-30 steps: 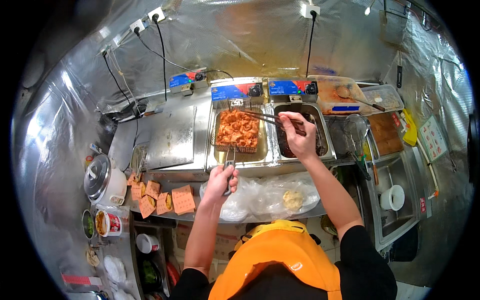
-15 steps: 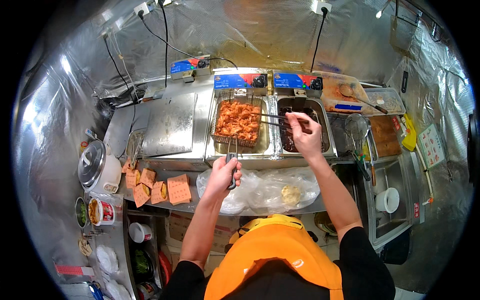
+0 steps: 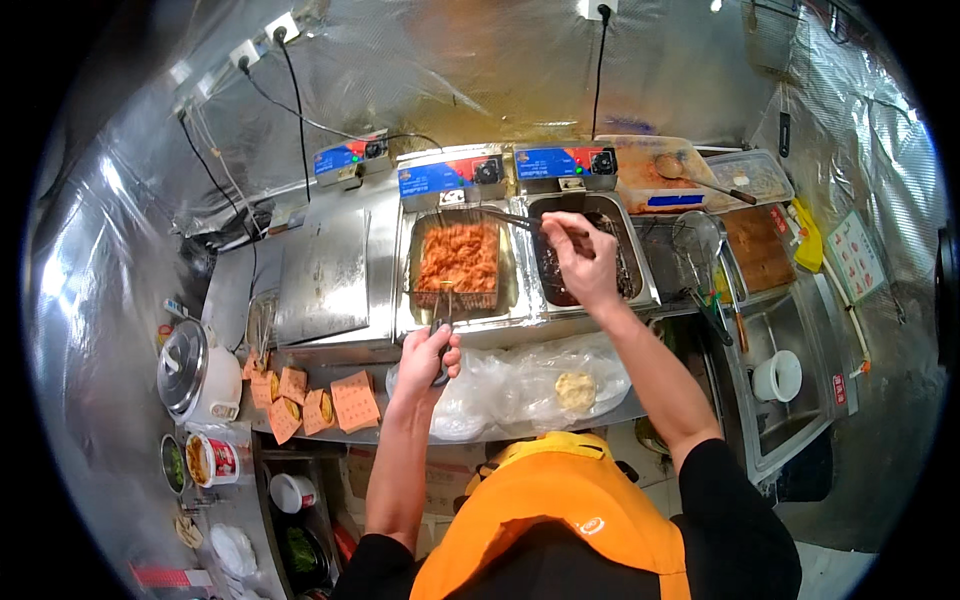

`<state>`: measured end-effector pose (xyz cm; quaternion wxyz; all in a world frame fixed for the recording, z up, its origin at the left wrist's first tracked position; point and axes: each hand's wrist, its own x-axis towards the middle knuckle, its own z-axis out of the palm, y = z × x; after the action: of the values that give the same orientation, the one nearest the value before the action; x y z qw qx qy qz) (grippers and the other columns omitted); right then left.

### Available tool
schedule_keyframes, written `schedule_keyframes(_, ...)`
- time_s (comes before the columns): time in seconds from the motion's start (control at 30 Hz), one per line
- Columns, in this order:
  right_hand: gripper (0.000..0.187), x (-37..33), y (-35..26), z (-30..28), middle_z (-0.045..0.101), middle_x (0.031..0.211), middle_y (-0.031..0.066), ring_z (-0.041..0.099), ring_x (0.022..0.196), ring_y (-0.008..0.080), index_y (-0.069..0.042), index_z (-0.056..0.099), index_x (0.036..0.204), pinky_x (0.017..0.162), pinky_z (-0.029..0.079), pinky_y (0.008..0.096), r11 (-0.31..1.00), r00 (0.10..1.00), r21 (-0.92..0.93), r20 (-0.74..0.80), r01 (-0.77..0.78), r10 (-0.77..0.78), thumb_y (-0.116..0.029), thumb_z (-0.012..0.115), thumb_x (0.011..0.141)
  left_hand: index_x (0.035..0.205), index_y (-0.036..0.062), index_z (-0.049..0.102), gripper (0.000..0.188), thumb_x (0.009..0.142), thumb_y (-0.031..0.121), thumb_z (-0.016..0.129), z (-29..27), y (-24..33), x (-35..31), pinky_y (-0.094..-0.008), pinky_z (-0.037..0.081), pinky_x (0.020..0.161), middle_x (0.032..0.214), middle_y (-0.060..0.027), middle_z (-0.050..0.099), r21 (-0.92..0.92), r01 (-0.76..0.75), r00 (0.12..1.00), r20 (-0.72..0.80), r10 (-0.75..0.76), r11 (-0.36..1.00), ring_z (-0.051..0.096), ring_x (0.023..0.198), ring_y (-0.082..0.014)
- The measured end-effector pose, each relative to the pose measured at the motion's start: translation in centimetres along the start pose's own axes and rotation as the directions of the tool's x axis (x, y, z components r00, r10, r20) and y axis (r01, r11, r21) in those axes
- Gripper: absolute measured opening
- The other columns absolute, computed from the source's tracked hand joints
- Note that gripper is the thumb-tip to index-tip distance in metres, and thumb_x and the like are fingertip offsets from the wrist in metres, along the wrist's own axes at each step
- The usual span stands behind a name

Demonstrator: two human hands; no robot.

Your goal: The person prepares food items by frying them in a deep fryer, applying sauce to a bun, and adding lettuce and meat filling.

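Observation:
My left hand (image 3: 433, 357) is closed round the dark handle (image 3: 442, 330) of a wire frying basket. The basket (image 3: 470, 299) is full of small orange-brown fried pieces (image 3: 458, 255) and sits over the left fryer well (image 3: 507, 296). In my right hand (image 3: 582, 258), pinched between thumb and fingers, are thin dark tongs (image 3: 515, 217). Their tips reach left to the far edge of the basket and are blurred. Below that hand lies the right fryer well (image 3: 645, 287), with dark oil.
Clear plastic (image 3: 480, 385) with a pale round patty (image 3: 576, 391) covers the front counter. Filled orange paper pockets (image 3: 320, 410) and a white pot (image 3: 215, 375) stand left. A sink (image 3: 770, 340) with a white tub (image 3: 777, 376) is right; a ladle (image 3: 705, 180) rests on a back container.
The view has shifted slightly. My right hand and the tongs have moved from over the fried pieces toward the basket's far edge. My left hand keeps hold of the basket.

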<state>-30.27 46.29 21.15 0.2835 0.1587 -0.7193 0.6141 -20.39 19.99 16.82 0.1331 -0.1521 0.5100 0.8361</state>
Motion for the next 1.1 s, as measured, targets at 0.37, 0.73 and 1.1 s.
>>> schedule_keyframes(0.37, 0.017, -1.9, 0.0, -6.7, 0.077, 0.100, 0.0088, 0.073, 0.092, 0.0118, 0.000, 0.072, 0.115, 0.081, 0.057, 0.0230, 0.955, 0.984, 0.295, -0.172, 0.013, 0.039, -0.006, 0.071, 0.098, 0.095, 0.0034, 0.050, 0.017, 0.106, 0.015, 0.053, 5.2, 0.7, -1.5, -0.0286, 0.045, 0.043, 0.082, -0.0053, 0.057, 0.128, -0.004, 1.000, -0.026, 0.007, 0.992, 0.051, 0.055, -0.0110)
schedule_keyframes(0.73, 0.024, 0.1, -3.6, -29.5, 0.072, 0.117, 0.0212, 0.075, 0.097, 0.0262, 0.008, 0.065, 0.119, 0.082, 0.065, 0.0354, 0.998, 0.803, 0.057, -0.595, -0.006, 0.039, -0.011, 0.057, 0.107, 0.099, -0.0029, 0.051, 0.011, 0.104, 0.007, 0.051, 22.7, 3.0, 3.8, -0.0185, 0.041, 0.047, 0.082, -0.0016, 0.053, -0.131, 0.218, 0.972, 0.114, -0.204, 0.967, 0.048, 0.060, -0.0040)
schedule_keyframes(1.1, 0.027, -6.9, 4.7, -40.9, 0.072, 0.110, 0.0141, 0.073, 0.099, 0.0200, 0.007, 0.067, 0.118, 0.085, 0.061, 0.0309, 0.935, 0.675, 0.038, -0.682, -0.353, 0.283, -0.016, 0.058, 0.107, 0.114, -0.0069, 0.056, 0.027, 0.106, 0.017, 0.047, 27.0, -3.9, 6.2, -0.0317, 0.060, 0.066, 0.102, -0.0153, 0.067, -0.259, 0.242, 0.969, 0.111, -0.220, 0.935, 0.065, 0.076, -0.0192)
